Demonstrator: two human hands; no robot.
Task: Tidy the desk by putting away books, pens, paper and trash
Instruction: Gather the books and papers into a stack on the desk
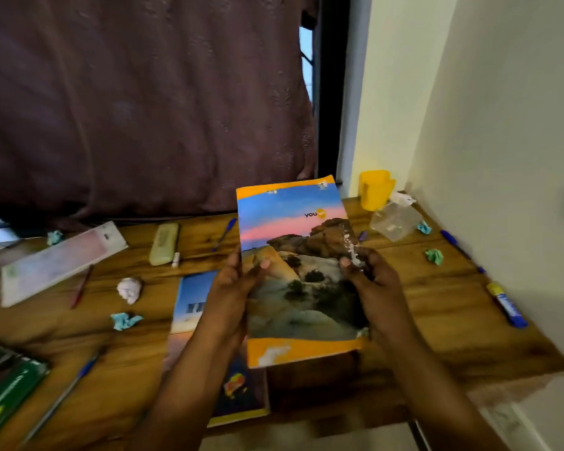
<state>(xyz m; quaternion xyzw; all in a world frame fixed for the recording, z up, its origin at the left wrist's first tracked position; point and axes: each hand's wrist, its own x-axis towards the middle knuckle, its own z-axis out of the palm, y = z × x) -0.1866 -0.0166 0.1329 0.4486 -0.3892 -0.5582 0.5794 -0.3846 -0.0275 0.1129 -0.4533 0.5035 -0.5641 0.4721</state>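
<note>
1. Orange-bordered paper notebook with a sunset-and-rocks cover is held just above the wooden counter at the centre of the frame. Its long axis runs almost straight up the picture, from lower centre toward the middle.
2. The left hand grips the notebook's left long edge with its thumb over the cover. The right hand pinches the right long edge, thumb on the torn patch. Both hands sit about halfway along its length.
3. A second notebook with a blue cover and yellow edge lies flat on the counter, lower left of centre. It is partly hidden by the left forearm and the raised notebook, and its long axis is nearly parallel to the raised one.
4. The left hand is the nearer to it. Stacking the two would likely mean lowering the held notebook down and leftward, with hardly any turning.
5. A white crumpled paper ball and a blue pen lie farther left, well apart from both hands.
</note>
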